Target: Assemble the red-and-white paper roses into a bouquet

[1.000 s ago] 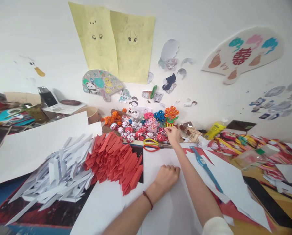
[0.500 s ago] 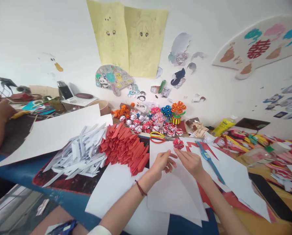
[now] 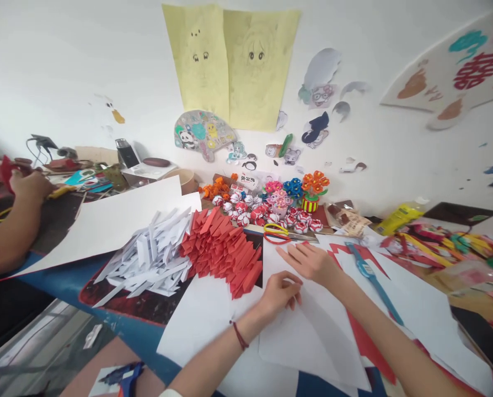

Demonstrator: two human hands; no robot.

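Observation:
My left hand point(image 3: 280, 295), with a dark red cord on the wrist, hovers over white paper sheets point(image 3: 312, 331). Its fingers curl loosely, and nothing shows between them. Just above and to the right, my right hand point(image 3: 312, 262) stretches its fingers leftward, palm down, close to the scissors point(image 3: 277, 231) with yellow and red handles. No object is visible in it; its underside is hidden. A heap of folded red paper pieces point(image 3: 224, 251) lies left of my hands, beside a pile of folded white paper strips point(image 3: 155, 256). Red-and-white paper flowers point(image 3: 257, 209) stand behind.
At the far left, a co-worker's hands point(image 3: 29, 182) hold something red. A blue watch point(image 3: 373, 275) lies on white paper to the right. Behind are a yellow bottle point(image 3: 399, 216) and a striped pot point(image 3: 310, 204) of orange flowers. A black tray point(image 3: 147, 311) lies under the strips.
The red folded paper flower at my right fingertips is no longer visible. My right hand has shifted left and flattened; my left hand is lower, its fingers more curled. The view has turned left.

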